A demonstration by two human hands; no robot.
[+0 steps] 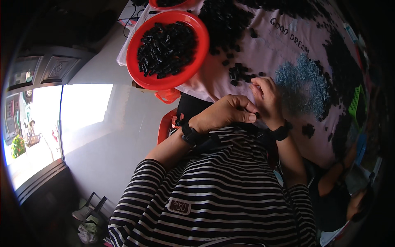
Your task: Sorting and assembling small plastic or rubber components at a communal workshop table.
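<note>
My left hand (pixel 226 113) pinches a small black piece (pixel 257 115) between thumb and fingertips, just above my lap. Close by on the right, my right hand (pixel 268 96) has its fingers bent and drawn together; whether anything small is between them is hidden. Its fingertips are beside a little cluster of black pieces (pixel 238 73) on the pale pink cloth (pixel 263 49). To the right of that hand lies a heap of thin blue-grey pieces (pixel 302 82), too fine to make out singly. A red basin (pixel 200 53) full of small black parts (pixel 166 49) stands at the left.
Large piles of black pieces (pixel 224 20) cover the far side and right of the cloth. A green basket (pixel 355 103) stands at the right edge. Another person (pixel 331 201) sits at the lower right. A second red basin (pixel 168 5) shows at the top.
</note>
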